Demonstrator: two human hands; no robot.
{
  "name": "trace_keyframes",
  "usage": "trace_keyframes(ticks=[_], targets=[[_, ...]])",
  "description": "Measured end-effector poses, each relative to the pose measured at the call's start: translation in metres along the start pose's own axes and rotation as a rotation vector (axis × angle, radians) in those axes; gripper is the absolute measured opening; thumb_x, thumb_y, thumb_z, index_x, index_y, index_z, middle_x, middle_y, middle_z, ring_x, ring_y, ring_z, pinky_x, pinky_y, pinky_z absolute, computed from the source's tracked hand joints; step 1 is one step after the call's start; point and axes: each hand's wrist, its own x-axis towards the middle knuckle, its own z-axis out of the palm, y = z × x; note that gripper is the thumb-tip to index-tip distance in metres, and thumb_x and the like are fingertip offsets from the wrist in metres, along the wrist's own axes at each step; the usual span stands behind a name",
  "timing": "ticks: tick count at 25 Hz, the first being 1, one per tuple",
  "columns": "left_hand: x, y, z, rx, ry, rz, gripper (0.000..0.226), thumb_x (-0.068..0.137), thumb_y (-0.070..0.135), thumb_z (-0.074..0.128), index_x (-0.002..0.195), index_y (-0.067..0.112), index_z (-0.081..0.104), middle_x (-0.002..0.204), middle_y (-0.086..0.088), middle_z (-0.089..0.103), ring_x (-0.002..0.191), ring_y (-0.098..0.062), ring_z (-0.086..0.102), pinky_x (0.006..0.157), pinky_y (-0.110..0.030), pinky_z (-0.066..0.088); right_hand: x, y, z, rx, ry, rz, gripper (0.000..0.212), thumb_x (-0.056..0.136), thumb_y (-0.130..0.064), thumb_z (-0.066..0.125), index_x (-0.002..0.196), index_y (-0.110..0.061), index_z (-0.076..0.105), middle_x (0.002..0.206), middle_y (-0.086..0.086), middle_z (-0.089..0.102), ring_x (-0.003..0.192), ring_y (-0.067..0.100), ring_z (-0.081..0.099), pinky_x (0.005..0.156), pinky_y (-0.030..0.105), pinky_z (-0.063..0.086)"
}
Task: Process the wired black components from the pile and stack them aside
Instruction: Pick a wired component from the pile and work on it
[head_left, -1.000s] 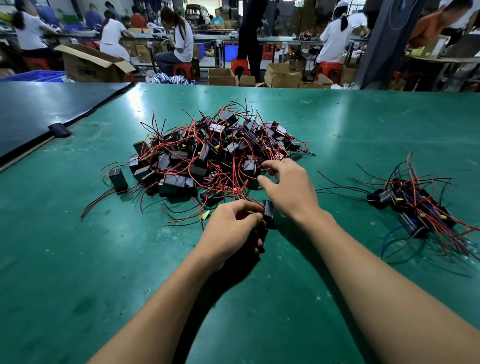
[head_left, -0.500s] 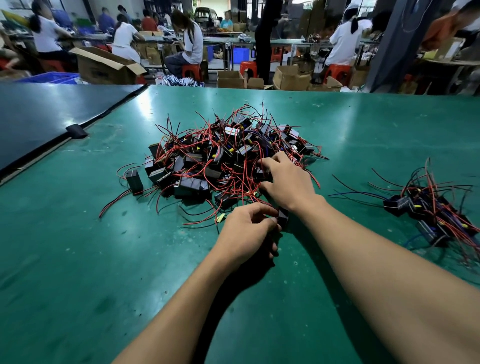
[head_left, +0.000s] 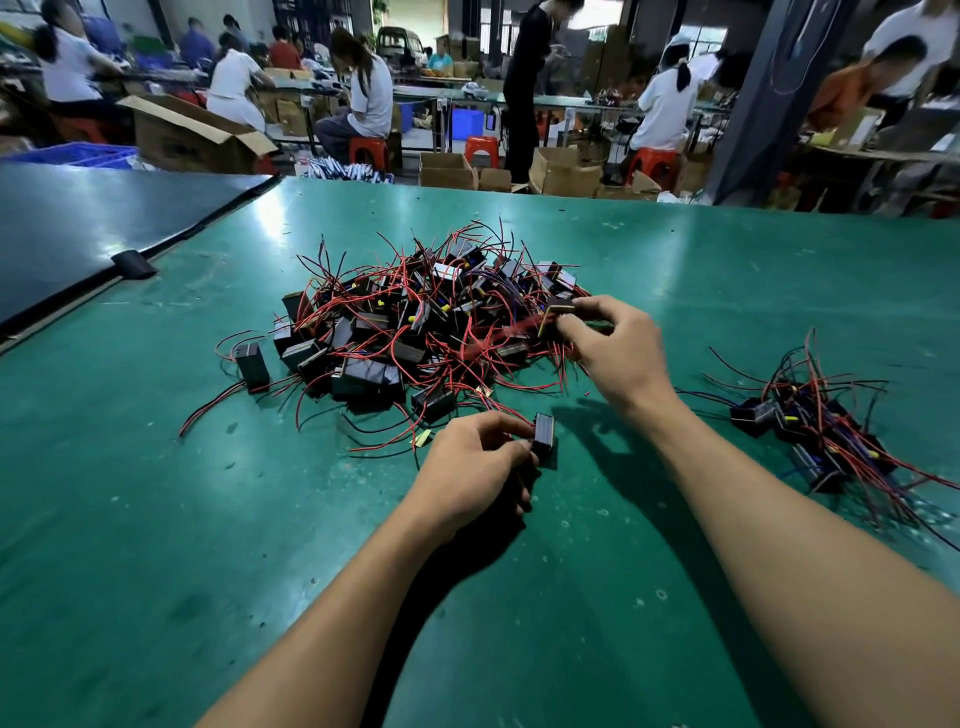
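**At frame centre: both hands pinching black components**

Just below centre, left hand (head_left: 467, 462) has its fingers curled, w/ thumb & fingertips pinching a small black component (head_left: 544, 439) at its right side. That block stands upright, low against the green table (head_left: 156, 519); can't tell if it touches the top. Red leads run from it up-left toward the pile.

Right of centre & higher, right hand (head_left: 618, 348) pinches a second black component (head_left: 558, 310) btwn thumb & fingers, held at the pile's right edge. Its red wires trail down-left, blurred, into the tangle.

Main pile (head_left: 395, 332) fills mid-frame, above the left hand: many black blocks w/ red & dark wires, some w/ yellow tips, heaped every which way. One lone block (head_left: 253, 366) stands at the pile's left edge, wires trailing to lower left.

Side stack (head_left: 800, 426) sits at the right of the frame, well apart from the pile: a smaller cluster of the same blocks, leads fanning out toward the right edge.

Upper left: a darker tabletop (head_left: 78, 223) butts against the green one, w/ a black tab (head_left: 132, 264) on the seam.

Top of frame: workshop bkgd, people seated at benches, an open cardboard box (head_left: 192, 137), red stools (head_left: 369, 150).
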Motion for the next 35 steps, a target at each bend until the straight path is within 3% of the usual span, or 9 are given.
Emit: trace_keyframes(ticks=[4, 7, 12, 17, 21, 26, 30, 32, 35], targets=[[0.000, 0.000, -0.001, -0.004, -0.011, 0.022, 0.012, 0.094, 0.000, 0.057, 0.098, 0.008, 0.065, 0.078, -0.014, 0.070, 0.049, -0.025, 0.060, 0.043, -0.028, 0.050, -0.007, -0.010, -0.019, 0.328, -0.117, 0.269, 0.007, 0.092, -0.019, 0.066, 0.085, -0.017, 0.064, 0.071, 0.001, 0.064, 0.047, 0.010, 0.052, 0.044, 0.019, 0.038], [-0.001, 0.000, -0.002, 0.023, -0.033, 0.038, 0.011, 0.094, 0.004, 0.059, 0.101, 0.008, 0.066, 0.082, -0.020, 0.070, 0.051, -0.026, 0.061, 0.046, -0.030, 0.052, -0.015, -0.012, -0.033, 0.461, -0.277, 0.487, 0.012, 0.094, -0.020, 0.064, 0.085, -0.012, 0.065, 0.069, 0.003, 0.064, 0.044, 0.009, 0.047, 0.040, 0.019, 0.038], [0.001, 0.000, -0.003, 0.077, -0.036, 0.046, 0.012, 0.094, 0.005, 0.060, 0.102, 0.011, 0.066, 0.082, -0.017, 0.072, 0.051, -0.025, 0.062, 0.047, -0.030, 0.053, -0.039, -0.005, -0.048, 0.422, -0.396, 0.563, 0.013, 0.090, -0.021, 0.068, 0.089, -0.009, 0.073, 0.074, 0.003, 0.070, 0.052, 0.011, 0.058, 0.050, 0.020, 0.049], [0.001, 0.001, -0.002, 0.146, -0.024, 0.065, 0.012, 0.092, 0.011, 0.064, 0.100, 0.018, 0.068, 0.082, -0.009, 0.075, 0.058, -0.020, 0.059, 0.058, -0.030, 0.050, -0.064, 0.012, -0.053, 0.270, -0.358, 0.515, 0.014, 0.090, -0.015, 0.068, 0.076, -0.011, 0.064, 0.067, 0.005, 0.063, 0.046, 0.008, 0.049, 0.045, 0.015, 0.039], [-0.004, 0.007, -0.001, 0.165, -0.087, 0.068, 0.011, 0.092, 0.011, 0.064, 0.101, 0.013, 0.070, 0.078, -0.004, 0.073, 0.068, -0.021, 0.055, 0.051, -0.022, 0.047, -0.068, 0.019, -0.056, 0.141, -0.271, 0.452, 0.023, 0.088, -0.015, 0.068, 0.067, -0.013, 0.061, 0.052, 0.003, 0.052, 0.040, 0.010, 0.042, 0.039, 0.016, 0.034], [-0.017, 0.021, 0.005, 0.001, -0.502, -0.113, 0.034, 0.102, 0.033, 0.046, 0.106, 0.010, 0.070, 0.097, -0.012, 0.075, 0.069, -0.027, 0.064, 0.067, -0.030, 0.050, -0.065, 0.036, -0.066, -0.085, -0.116, 0.395, 0.020, 0.079, -0.034, 0.077, 0.078, -0.015, 0.073, 0.076, 0.004, 0.075, 0.071, 0.022, 0.071, 0.072, 0.035, 0.055], [-0.014, 0.015, 0.015, 0.251, -0.215, 0.057, 0.021, 0.101, 0.022, 0.050, 0.100, 0.012, 0.070, 0.060, -0.001, 0.064, 0.045, -0.015, 0.049, 0.046, -0.021, 0.039, -0.069, 0.040, -0.070, -0.399, -0.121, 0.245, 0.023, 0.082, -0.044, 0.072, 0.077, -0.022, 0.073, 0.064, -0.008, 0.071, 0.068, 0.005, 0.066, 0.059, 0.015, 0.042], [-0.011, 0.012, 0.012, 0.264, -0.095, 0.125, 0.013, 0.098, 0.016, 0.056, 0.097, 0.015, 0.069, 0.060, 0.000, 0.064, 0.044, -0.015, 0.045, 0.047, -0.022, 0.036, -0.069, 0.041, -0.073, -0.481, -0.155, 0.193, 0.024, 0.085, -0.046, 0.068, 0.078, -0.024, 0.073, 0.070, -0.007, 0.071, 0.076, 0.011, 0.065, 0.066, 0.021, 0.045], [-0.010, 0.012, 0.008, 0.222, -0.133, 0.085, 0.009, 0.096, 0.014, 0.059, 0.100, 0.014, 0.067, 0.069, -0.006, 0.072, 0.044, -0.019, 0.050, 0.047, -0.020, 0.040, -0.067, 0.040, -0.080, -0.526, -0.196, 0.222, 0.023, 0.086, -0.050, 0.067, 0.077, -0.030, 0.071, 0.077, -0.006, 0.070, 0.083, 0.016, 0.063, 0.071, 0.028, 0.043]])
